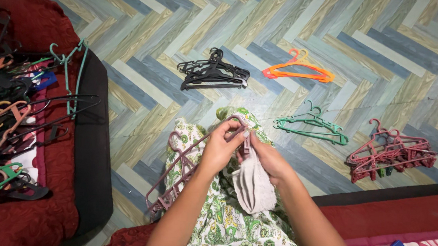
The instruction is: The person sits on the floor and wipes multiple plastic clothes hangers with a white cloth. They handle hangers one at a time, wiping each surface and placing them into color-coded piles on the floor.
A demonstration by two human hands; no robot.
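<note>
Both hands, left hand point(220, 148) and right hand point(264, 157), pinch the mauve hanger point(181, 169) and grey cloth point(253, 185) together; a loose grip could drop the cloth.

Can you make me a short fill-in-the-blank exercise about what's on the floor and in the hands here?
1. The hanger lying alone farthest up the floor is ____ in colour.
2. Both hands, left hand and right hand, hold a mauve hanger and a pale grey ____.
3. The black hangers on the floor lie to the ____ of the orange one.
4. The pile of mixed hangers rests on a ____ cushion.

Missing words: orange; cloth; left; red
</note>
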